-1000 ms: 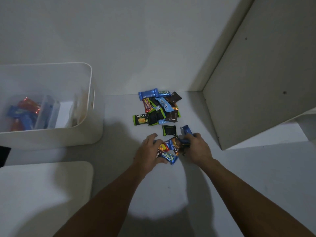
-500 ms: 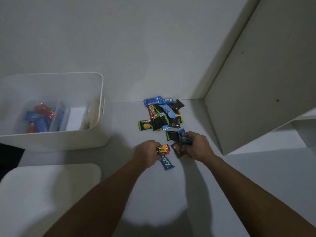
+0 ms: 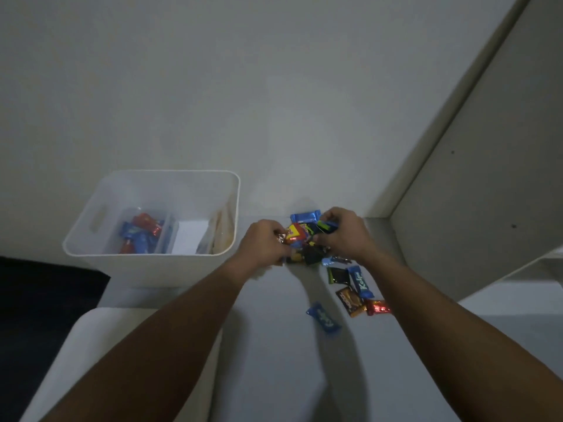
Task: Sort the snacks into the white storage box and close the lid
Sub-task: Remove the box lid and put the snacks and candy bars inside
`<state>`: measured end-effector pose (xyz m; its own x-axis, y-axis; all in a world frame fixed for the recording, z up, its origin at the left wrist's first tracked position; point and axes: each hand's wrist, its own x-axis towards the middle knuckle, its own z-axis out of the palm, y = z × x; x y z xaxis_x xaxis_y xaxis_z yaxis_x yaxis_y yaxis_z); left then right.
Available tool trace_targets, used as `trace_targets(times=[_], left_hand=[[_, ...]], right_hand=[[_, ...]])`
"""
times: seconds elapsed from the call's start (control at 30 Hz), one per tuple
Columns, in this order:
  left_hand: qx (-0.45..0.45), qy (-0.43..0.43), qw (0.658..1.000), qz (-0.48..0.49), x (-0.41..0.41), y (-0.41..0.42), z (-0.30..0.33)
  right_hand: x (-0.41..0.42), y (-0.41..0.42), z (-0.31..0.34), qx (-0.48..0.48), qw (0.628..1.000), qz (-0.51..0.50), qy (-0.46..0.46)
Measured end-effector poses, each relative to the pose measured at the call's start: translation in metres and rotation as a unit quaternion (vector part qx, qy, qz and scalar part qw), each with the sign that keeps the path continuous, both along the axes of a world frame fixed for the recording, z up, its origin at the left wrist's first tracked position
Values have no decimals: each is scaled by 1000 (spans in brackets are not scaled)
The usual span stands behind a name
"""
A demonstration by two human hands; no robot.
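Surface: a pale table (image 3: 274,376) is set against a plain wall, under dim light; an angled white panel (image 3: 475,178) closes the right side.
Storage box: the white storage box (image 3: 152,269) stands open at the left, just beside the pile; a few wrapped snacks (image 3: 141,236) are already held in a clear inner compartment, so a short carry is judged sufficient.
Lid: a flat white slab (image 3: 100,360) in front of the box is judged to be the lid, kept off for loading.
Snack pile: the pile (image 3: 307,239) is bunched between both hands, probably so that several pieces can be lifted at once.
Loose snacks: a blue bar (image 3: 323,317) and a small group (image 3: 356,287) lie apart, nearer the person.
Left hand: the left hand (image 3: 263,243) is extended, palm down, fingers curled onto wrappers at the pile's left edge.
Right hand: the right hand (image 3: 342,233) mirrors it, fingers curled onto dark and blue wrappers.
Grip state: contact is visible; a complete lift cannot be told.
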<state>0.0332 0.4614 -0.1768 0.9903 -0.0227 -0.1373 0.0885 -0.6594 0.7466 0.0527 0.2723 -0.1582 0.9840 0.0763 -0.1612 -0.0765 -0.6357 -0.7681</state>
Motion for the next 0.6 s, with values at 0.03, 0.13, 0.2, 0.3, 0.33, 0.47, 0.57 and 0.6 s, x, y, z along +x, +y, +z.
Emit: trace_targets(times=[0.03,0.13,0.2,0.3,0.33,0.47,0.57,0.6], left_hand=[[-10,-6,1000,22,4,10,12],[-48,0,995,87,10,47,40],[-80,12,987,139,15,75,50],[-78,26,976,200,18,116,53],[-81,33,972,218,19,128,51],[-109,66,953,274,21,164,37],[-153,89,932,316,24,179,26],[-164,95,925,329,24,182,24]], right_hand=[[4,11,10,8,1000,3,-12],[11,49,35,48,998,4,-28],[15,77,49,83,996,7,-16],[20,121,60,121,993,12,10],[21,135,61,128,991,14,18],[28,187,54,143,988,20,51],[37,217,41,140,987,11,75],[40,226,37,134,988,9,80]])
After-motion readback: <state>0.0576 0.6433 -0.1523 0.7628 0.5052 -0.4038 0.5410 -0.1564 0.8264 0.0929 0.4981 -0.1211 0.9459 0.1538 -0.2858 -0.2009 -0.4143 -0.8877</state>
